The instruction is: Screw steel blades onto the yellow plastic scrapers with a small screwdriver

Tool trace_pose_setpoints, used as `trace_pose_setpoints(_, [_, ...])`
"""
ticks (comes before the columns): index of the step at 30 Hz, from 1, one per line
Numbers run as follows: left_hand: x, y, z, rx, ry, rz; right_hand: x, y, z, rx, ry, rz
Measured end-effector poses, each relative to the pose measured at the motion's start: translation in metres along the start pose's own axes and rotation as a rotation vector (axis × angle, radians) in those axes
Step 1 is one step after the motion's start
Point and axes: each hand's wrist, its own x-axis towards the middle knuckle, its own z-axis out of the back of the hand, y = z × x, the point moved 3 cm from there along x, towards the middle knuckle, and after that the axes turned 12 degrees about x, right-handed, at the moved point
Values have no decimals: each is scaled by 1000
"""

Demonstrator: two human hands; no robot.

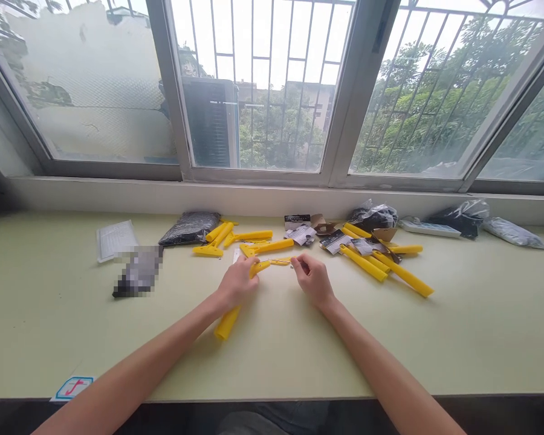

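Note:
My left hand (240, 281) is closed around a yellow T-shaped tool with a tubular handle (228, 323). Its handle slants down toward me, and its head sticks out past my fingers to the right. My right hand (312, 278) is pinched shut just to the right. At its fingertips ends a thin yellow piece with a metallic line along it (281, 261); what exactly the fingers grip is too small to tell. Just beyond my hands lie more yellow T-shaped tools, one (272, 246) directly behind the left hand and another (214, 241) farther left.
Several yellow handles with card tags (362, 263) are piled on the right. Printed cards (300, 232) lie at the back. Dark plastic bags (190, 228) and a clear packet (116, 240) are at left; wrapped bundles (462, 219) line the windowsill side. The table's front edge (263, 399) runs before me.

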Motion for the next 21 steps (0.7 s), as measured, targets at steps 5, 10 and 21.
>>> trace_pose_setpoints(5, [-2,-1,-3,41,17,7,-4,1,-1,-7,-23,-2])
trace_pose_setpoints(10, [-4,-3,-1,112,72,21,-3,-1,0,-7,-34,-21])
trace_pose_setpoints(21, [-1,3,6,76,-53,-12,-9,5,4,70,-91,-46])
